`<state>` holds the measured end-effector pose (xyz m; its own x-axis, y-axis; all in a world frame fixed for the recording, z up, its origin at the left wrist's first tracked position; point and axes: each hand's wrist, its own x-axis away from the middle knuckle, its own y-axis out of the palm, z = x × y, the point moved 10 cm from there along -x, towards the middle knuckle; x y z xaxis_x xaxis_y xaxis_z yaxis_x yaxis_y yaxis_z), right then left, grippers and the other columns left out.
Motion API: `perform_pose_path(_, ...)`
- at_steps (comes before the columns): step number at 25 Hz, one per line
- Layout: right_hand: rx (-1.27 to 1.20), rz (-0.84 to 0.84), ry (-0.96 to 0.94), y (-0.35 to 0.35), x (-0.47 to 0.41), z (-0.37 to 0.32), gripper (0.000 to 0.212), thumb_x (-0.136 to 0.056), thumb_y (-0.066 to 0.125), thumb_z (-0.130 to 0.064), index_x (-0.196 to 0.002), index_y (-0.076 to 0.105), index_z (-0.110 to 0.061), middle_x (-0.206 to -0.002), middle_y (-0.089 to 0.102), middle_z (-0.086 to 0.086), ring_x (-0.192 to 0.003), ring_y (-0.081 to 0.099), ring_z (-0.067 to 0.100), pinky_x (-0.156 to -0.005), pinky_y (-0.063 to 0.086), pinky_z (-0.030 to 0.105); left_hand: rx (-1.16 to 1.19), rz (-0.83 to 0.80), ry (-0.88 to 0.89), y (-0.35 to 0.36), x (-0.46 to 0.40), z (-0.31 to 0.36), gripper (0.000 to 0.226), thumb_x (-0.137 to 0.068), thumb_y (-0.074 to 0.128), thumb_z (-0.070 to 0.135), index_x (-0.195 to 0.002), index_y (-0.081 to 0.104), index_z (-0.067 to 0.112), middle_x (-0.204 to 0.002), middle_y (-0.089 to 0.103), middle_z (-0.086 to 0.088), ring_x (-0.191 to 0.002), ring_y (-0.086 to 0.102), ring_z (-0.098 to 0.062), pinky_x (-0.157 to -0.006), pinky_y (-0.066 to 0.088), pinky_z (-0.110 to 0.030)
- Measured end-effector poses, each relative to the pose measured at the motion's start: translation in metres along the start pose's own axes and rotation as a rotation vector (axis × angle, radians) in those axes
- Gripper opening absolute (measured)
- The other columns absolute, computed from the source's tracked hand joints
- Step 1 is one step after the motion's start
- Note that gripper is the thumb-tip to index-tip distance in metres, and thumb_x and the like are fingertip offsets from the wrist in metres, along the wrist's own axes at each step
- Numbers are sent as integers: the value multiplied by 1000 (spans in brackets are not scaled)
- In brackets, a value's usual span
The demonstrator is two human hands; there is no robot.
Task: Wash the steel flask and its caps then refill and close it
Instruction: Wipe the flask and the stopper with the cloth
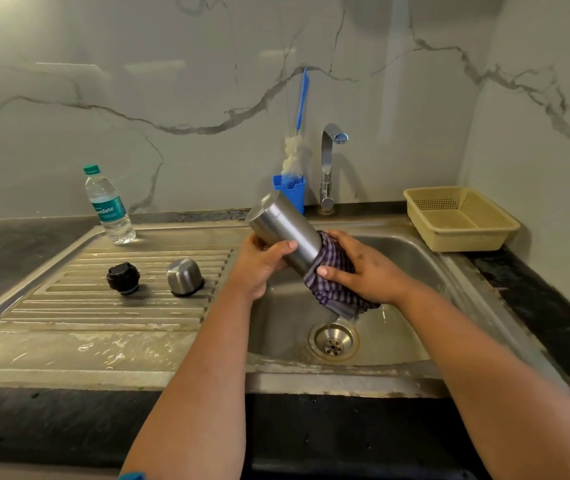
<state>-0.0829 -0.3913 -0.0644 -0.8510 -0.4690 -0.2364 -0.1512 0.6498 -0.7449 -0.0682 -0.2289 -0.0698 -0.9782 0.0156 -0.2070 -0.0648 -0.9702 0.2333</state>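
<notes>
The steel flask [281, 225] is tilted over the sink basin [411, 258], base up to the left, mouth end down to the right. My left hand [259, 263] grips its middle. My right hand [363, 268] holds a purple checked cloth [333, 285] wrapped round the flask's lower end, which is hidden. Water runs off the cloth toward the drain [333, 341]. A black inner cap [123, 278] and a steel cup cap [184, 276] stand on the ribbed drainboard [103, 306].
A plastic water bottle [108, 206] stands at the drainboard's back left. Behind the sink are a tap [330, 161] and a blue holder [290, 192] with a bottle brush. A beige basket [460, 218] sits on the dark counter at the right.
</notes>
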Motion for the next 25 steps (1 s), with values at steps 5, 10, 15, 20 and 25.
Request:
perform_pose_path(5,-774,-263,184,24,15,4,67,-78,65,-60,-129,53,-18,-111,68,10,-98,68,23,-80,56,34,35,-248,-106,16,9,-11,81,-41,88,31,-114,55,13,-89,75,3,-88,70,-15,-66,59,-28)
perform_pose_path(10,-755,-279,162,23,14,10,93,-56,83,-60,-129,52,-13,-115,67,15,-104,66,30,-86,54,38,35,-281,-108,26,9,-13,75,-47,87,32,-114,58,13,-91,74,0,-90,69,-18,-68,60,-31)
perform_pose_path(15,-835,72,215,18,6,16,84,-55,89,-41,-125,52,-14,-114,68,6,-105,67,20,-98,50,43,-50,-34,-90,18,4,-7,52,-73,80,33,-116,63,9,-104,71,-7,-99,69,-27,-79,60,-35)
perform_pose_path(20,-417,259,71,-7,7,3,60,-70,82,-36,-121,51,-31,-106,64,-16,-98,61,-6,-82,47,8,-477,131,26,10,5,-2,70,-55,86,66,-110,66,28,-102,74,6,-93,72,-12,-78,59,-31)
perform_pose_path(25,-762,-51,208,24,4,21,51,-79,66,-40,-125,53,-24,-114,68,6,-106,66,22,-93,53,37,-257,169,-78,7,4,-18,31,-80,80,30,-105,66,18,-102,73,-9,-86,73,-21,-70,59,-33)
